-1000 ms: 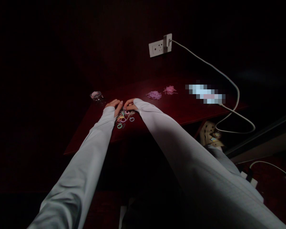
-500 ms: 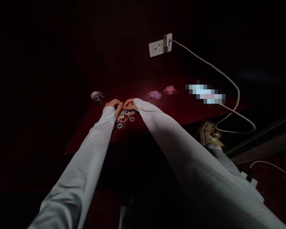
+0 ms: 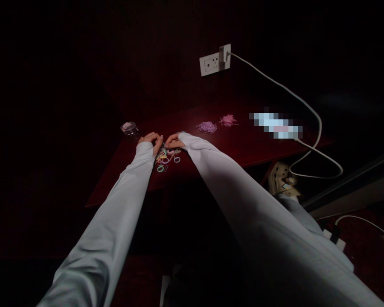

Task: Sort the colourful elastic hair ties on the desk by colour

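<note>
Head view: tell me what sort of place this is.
Probably a dim room in a home or dormitory; which one is unclear. A dark red table stands near a wall socket with a white cable plugged in, and small coloured pieces, some ring-shaped, lie on the table.

Table (image 3: 230, 147): apparently smooth wood, faint sheen toward the far side. Left sleeve (image 3: 115, 204): creased matt cloth; right sleeve (image 3: 224, 175): smoother matt cloth. Far-left jar (image 3: 133, 129): clear, glossy, plastic or glass undetermined. Far socket plate (image 3: 205, 65): smooth plastic. Near green ring (image 3: 158, 169): matt-looking, material undetermined.
</note>
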A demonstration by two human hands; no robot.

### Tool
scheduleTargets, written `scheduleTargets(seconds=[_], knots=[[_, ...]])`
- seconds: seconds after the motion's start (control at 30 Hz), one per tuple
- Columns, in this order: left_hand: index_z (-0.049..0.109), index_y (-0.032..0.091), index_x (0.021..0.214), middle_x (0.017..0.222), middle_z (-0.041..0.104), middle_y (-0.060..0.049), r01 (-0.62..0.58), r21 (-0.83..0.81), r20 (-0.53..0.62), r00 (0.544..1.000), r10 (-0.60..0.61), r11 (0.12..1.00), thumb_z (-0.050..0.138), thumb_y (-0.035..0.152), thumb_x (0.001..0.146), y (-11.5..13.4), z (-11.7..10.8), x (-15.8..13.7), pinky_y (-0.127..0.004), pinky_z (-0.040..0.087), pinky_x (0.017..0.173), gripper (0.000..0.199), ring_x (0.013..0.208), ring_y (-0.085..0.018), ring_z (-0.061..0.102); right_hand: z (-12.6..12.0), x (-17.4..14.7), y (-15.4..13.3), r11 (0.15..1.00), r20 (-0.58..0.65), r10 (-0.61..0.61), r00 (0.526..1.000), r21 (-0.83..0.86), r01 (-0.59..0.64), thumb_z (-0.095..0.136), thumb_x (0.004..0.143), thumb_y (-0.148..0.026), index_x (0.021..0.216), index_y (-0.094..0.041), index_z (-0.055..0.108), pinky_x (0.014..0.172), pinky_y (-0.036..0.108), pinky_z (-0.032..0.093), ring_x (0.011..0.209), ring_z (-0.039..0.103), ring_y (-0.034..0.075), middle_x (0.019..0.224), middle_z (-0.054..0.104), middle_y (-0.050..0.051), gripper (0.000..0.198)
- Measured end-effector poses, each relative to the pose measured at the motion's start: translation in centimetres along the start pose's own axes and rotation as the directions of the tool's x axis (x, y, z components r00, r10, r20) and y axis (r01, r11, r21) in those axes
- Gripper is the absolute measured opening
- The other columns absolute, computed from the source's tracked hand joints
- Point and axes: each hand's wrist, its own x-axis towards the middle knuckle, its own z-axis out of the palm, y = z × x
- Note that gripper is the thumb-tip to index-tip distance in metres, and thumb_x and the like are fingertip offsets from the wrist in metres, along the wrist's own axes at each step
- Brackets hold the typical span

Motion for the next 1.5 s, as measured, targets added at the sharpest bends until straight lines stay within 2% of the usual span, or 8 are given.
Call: scheduleTargets(seconds=[0.1, 0.3, 0.6, 0.87, 1.07, 1.27, 1.37, 1.5], knots=[[0.054, 0.024, 0.074, 0.084, 0.064, -0.003, -0.014, -0.017, -0.003, 1.0, 0.014, 1.0, 0.054, 0.043, 0.106, -0.04, 0.11, 0.0, -0.032, 0.043, 0.078, 0.037, 0.077, -0.019, 0.059, -0.08, -0.17, 0.06, 1.0, 0.023, -0.008, 1.0, 0.008, 0.008, 0.094, 0.079, -0.023, 0.084, -0.015, 0.082, 0.072, 0.022, 0.047, 0.072, 0.063, 0.01, 0.076, 0.075, -0.002, 0.016], [0.054, 0.024, 0.075, 0.084, 0.064, -0.002, -0.016, -0.012, 0.005, 1.0, 0.016, 1.0, 0.054, 0.041, 0.108, -0.05, 0.19, -0.03, -0.031, 0.044, 0.08, 0.037, 0.078, -0.018, 0.059, -0.42, -0.16, 0.16, 0.998, 0.002, -0.034, 0.999, -0.061, 0.034, 0.099, 0.079, -0.029, 0.085, -0.018, 0.088, 0.082, 0.022, 0.052, 0.077, 0.069, 0.011, 0.083, 0.081, -0.001, 0.017], [0.055, 0.023, 0.076, 0.085, 0.066, -0.001, 0.008, 0.016, 0.007, 1.0, -0.008, 1.0, 0.055, 0.042, 0.11, 0.07, -0.3, 0.02, -0.031, 0.045, 0.082, 0.039, 0.083, -0.019, 0.062, -0.69, 0.03, 0.34, 0.993, 0.014, -0.078, 0.997, -0.087, 0.079, 0.088, 0.084, -0.016, 0.087, -0.018, 0.09, 0.089, 0.023, 0.053, 0.085, 0.073, 0.012, 0.088, 0.084, -0.001, 0.004], [0.055, 0.023, 0.075, 0.085, 0.067, -0.002, 0.027, 0.024, -0.001, 1.0, -0.026, 0.999, 0.058, 0.038, 0.106, 0.19, -0.4, -0.14, -0.033, 0.044, 0.082, 0.035, 0.084, -0.02, 0.064, -0.73, 0.09, 0.48, 0.988, 0.026, -0.083, 0.996, -0.125, 0.085, 0.09, 0.085, -0.024, 0.091, -0.02, 0.091, 0.096, 0.025, 0.054, 0.09, 0.075, 0.014, 0.094, 0.085, 0.0, 0.008], [0.058, 0.024, 0.079, 0.089, 0.069, -0.003, 0.043, 0.037, 0.049, 0.998, -0.045, 0.998, 0.058, 0.037, 0.105, 0.19, -0.75, -0.17, -0.034, 0.047, 0.087, 0.03, 0.091, -0.023, 0.068, -0.75, -0.37, -0.05, 0.992, 0.006, -0.069, 0.998, -0.106, 0.069, 0.088, 0.085, -0.019, 0.09, -0.019, 0.09, 0.096, 0.025, 0.054, 0.09, 0.075, 0.014, 0.092, 0.085, -0.001, 0.005], [0.071, 0.026, 0.103, 0.112, 0.08, -0.005, 0.047, 0.006, 0.099, 0.994, -0.047, 0.999, 0.051, 0.04, 0.112, 0.05, -0.16, -0.27, -0.034, 0.049, 0.095, 0.026, 0.108, -0.025, 0.073, -0.57, -0.15, 0.09, 0.996, 0.005, -0.048, 0.999, -0.073, 0.048, 0.092, 0.083, -0.023, 0.087, -0.018, 0.089, 0.094, 0.025, 0.055, 0.086, 0.074, 0.013, 0.087, 0.083, -0.001, 0.006], [0.072, 0.026, 0.101, 0.112, 0.079, -0.005, 0.006, 0.003, 0.138, 0.99, -0.006, 1.0, 0.049, 0.042, 0.114, -0.18, 0.11, -0.27, -0.035, 0.05, 0.097, 0.031, 0.111, -0.025, 0.072, -0.53, -0.1, 0.21, 0.996, 0.003, -0.062, 0.998, -0.065, 0.062, 0.092, 0.082, -0.022, 0.084, -0.018, 0.088, 0.094, 0.025, 0.055, 0.086, 0.073, 0.013, 0.085, 0.082, -0.002, 0.006], [0.071, 0.025, 0.096, 0.105, 0.076, -0.006, -0.016, 0.002, 0.167, 0.986, 0.016, 1.0, 0.048, 0.044, 0.114, -0.51, 0.08, -0.15, -0.035, 0.049, 0.094, 0.035, 0.106, -0.024, 0.07, -0.57, -0.14, 0.31, 0.997, 0.02, -0.067, 0.998, -0.046, 0.068, 0.087, 0.084, -0.018, 0.084, -0.018, 0.088, 0.093, 0.024, 0.053, 0.084, 0.072, 0.012, 0.084, 0.081, -0.002, 0.001]])
